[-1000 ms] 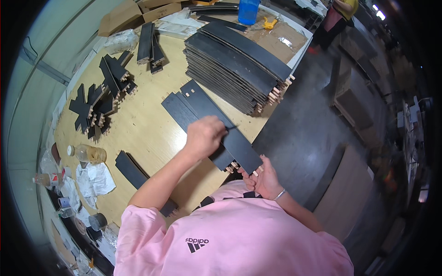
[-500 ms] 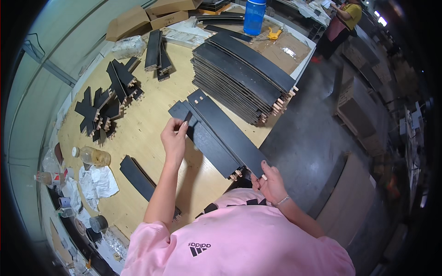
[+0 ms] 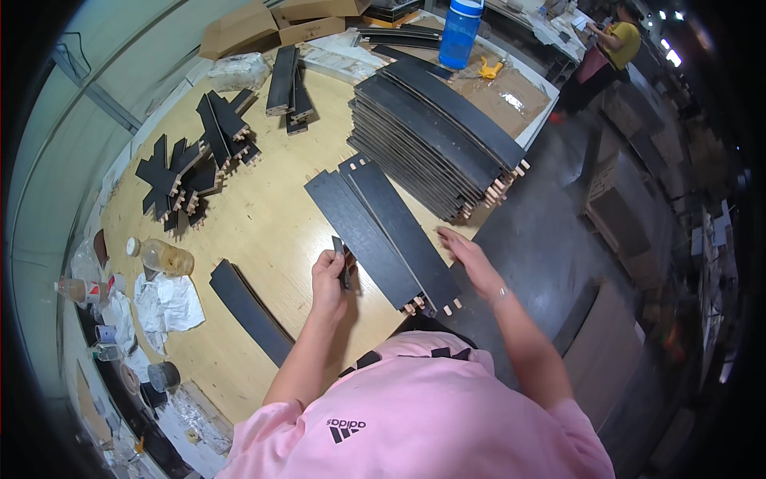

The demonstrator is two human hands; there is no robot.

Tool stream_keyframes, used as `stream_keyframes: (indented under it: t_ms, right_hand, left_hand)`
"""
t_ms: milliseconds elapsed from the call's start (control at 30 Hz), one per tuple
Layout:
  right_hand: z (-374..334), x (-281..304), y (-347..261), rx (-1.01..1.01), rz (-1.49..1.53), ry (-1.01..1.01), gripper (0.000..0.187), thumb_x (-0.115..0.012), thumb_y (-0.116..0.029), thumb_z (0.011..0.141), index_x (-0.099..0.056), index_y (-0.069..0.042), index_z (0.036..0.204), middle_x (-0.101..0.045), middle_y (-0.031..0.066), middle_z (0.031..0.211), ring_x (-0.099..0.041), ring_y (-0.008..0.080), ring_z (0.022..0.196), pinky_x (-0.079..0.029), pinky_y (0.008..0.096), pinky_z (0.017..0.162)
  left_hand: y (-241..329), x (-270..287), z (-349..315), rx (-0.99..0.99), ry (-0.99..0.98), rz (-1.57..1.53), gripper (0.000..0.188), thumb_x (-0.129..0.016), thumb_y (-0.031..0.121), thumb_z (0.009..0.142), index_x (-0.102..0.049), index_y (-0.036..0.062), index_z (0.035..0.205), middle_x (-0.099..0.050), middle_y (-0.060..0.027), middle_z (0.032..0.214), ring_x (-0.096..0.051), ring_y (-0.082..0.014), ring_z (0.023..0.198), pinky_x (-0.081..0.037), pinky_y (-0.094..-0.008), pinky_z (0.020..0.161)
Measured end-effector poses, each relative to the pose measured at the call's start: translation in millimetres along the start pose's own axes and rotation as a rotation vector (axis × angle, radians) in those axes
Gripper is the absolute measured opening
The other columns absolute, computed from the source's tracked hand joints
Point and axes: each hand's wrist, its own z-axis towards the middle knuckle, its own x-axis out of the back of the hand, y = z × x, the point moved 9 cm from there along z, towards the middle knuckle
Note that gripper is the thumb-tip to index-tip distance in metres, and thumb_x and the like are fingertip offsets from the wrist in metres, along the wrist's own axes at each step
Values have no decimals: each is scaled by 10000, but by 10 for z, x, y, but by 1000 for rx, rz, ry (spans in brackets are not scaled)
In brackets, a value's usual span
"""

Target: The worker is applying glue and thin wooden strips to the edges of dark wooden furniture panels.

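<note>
Two black slats with light wooden dowels at their ends lie side by side in front of me, the left slat (image 3: 357, 235) and the right slat (image 3: 407, 231). Left of them, my left hand (image 3: 327, 281) is closed around a small dark flat strip (image 3: 341, 259), which stands up from the fingers. My right hand (image 3: 469, 257) is beside the right slat's outer edge, fingers stretched out, with nothing seen in it. Just beyond, a tall stack of curved black slats (image 3: 431, 132) has dowels sticking out of its near right end.
Crossed black pieces (image 3: 187, 176) lie at the left, and more slats (image 3: 254, 311) near my left forearm. A bottle of yellowish liquid (image 3: 166, 257) stands by white crumpled paper (image 3: 169, 303). Farther back are a blue bottle (image 3: 460, 36), a yellow clamp (image 3: 491, 69) and a person (image 3: 610, 52).
My left hand has come off the left slat and moved nearer, still holding the dark strip. My right hand has let go of the right slat's near end and moved farther forward.
</note>
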Motion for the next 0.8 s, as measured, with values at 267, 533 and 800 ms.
stream_keyframes:
  t_ms: [267, 533, 800]
  right_hand:
    - [395, -916, 39, -512, 484, -538, 667, -369, -531, 1017, -405, -5, 1426, -505, 123, 1390, -507, 195, 1251, -406, 323, 1062]
    - [482, -1064, -76, -315, 471, -547, 499, -546, -315, 984, -474, 17, 1349, -595, 129, 1254, -606, 167, 1099, -493, 302, 950]
    - [511, -1081, -293, -246, 307, -521, 506, -652, -208, 909, -484, 36, 1319, -631, 96, 1171, -633, 145, 997, -513, 276, 883]
  left_hand:
    - [-107, -29, -73, 62, 133, -252, 103, -472, 132, 1009, -529, 99, 930, -639, -44, 1103, -623, -117, 935, -553, -345, 718]
    - [-77, 22, -328, 29, 79, -229, 132, -467, 142, 1017, -541, 98, 917, -582, -7, 862, -580, -115, 746, -548, -303, 685]
    - [-40, -19, -359, 52, 104, -262, 145, -475, 138, 1013, -539, 105, 887, -596, -7, 868, -594, -115, 763, -545, -302, 714]
